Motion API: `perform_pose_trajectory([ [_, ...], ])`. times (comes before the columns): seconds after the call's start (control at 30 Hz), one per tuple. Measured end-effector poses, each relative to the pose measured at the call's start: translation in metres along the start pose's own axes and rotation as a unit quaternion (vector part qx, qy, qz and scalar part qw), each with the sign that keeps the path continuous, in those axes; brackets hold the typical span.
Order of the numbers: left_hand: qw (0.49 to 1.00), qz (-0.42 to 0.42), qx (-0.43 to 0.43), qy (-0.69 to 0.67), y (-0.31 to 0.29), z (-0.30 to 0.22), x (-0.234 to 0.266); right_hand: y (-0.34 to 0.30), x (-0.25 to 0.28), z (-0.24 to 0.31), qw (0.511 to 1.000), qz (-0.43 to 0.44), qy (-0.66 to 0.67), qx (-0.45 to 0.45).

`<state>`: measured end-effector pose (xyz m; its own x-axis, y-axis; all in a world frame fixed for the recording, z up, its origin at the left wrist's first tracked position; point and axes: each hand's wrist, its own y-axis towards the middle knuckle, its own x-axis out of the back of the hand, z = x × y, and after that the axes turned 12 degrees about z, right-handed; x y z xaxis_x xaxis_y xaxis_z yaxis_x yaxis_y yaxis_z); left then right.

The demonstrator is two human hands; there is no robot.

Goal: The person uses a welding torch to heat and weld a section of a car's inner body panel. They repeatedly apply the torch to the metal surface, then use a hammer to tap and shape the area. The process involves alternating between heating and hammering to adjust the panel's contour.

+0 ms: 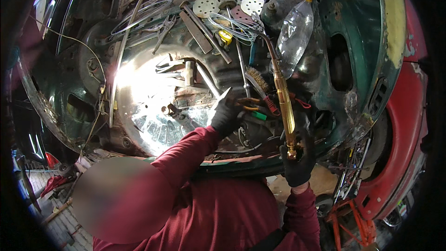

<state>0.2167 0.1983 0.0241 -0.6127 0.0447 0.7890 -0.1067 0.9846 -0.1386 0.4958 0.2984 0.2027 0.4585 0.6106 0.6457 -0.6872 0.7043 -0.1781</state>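
Observation:
My right hand [299, 162], in a black glove, grips the lower end of a brass gas torch [285, 104], around its valves. The torch's thin bent neck points up toward the far side. My left hand [226, 115], also gloved, is closed low over the car's metal floor; a pale pointed piece [223, 97] shows at its fingers, its kind unclear. Just beyond that hand is a bar-like handle [207, 79]. Close by lie a hammer [188, 73], a wire brush [257, 80] and a green-ended thing [259, 115].
The stripped green car body [362, 65] surrounds the work. A clear bottle [295, 32] with a yellow cap, sanding discs [206, 6], coiled wire [237, 25] and a yellow tape measure [226, 36] lie farther off. A long rod [121, 60] crosses the left side. A red fender [399, 130] stands right.

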Motion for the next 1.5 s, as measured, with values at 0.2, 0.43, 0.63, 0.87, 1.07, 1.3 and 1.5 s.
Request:
perform_pose_trajectory([
  [0.2,0.985,0.155,-0.065,-0.039,0.040,-0.056,-0.022,-0.011,-0.006,-0.016,0.998,0.029,0.018,-0.043],
  [0.43,0.979,0.124,-0.101,0.122,0.038,-0.049,-0.059,-0.001,-0.007,0.005,1.000,-0.002,0.007,-0.017],
  [0.63,0.990,0.122,-0.067,-0.007,0.039,-0.040,-0.101,0.000,-0.005,0.005,0.999,-0.014,-0.036,0.006],
  [0.87,0.969,0.172,-0.108,0.143,0.059,-0.055,-0.095,-0.007,-0.009,-0.003,0.992,0.017,0.088,-0.090],
  [1.07,0.990,0.124,-0.050,0.037,0.063,-0.067,-0.071,0.006,-0.004,0.002,1.000,-0.015,-0.021,0.017],
  [1.3,0.977,0.160,0.032,-0.140,0.055,-0.073,-0.049,0.010,-0.004,0.011,1.000,-0.001,0.005,0.002],
  [1.5,0.984,0.112,-0.067,-0.122,0.028,-0.043,-0.050,0.005,-0.006,0.001,0.999,-0.003,0.038,0.007],
])
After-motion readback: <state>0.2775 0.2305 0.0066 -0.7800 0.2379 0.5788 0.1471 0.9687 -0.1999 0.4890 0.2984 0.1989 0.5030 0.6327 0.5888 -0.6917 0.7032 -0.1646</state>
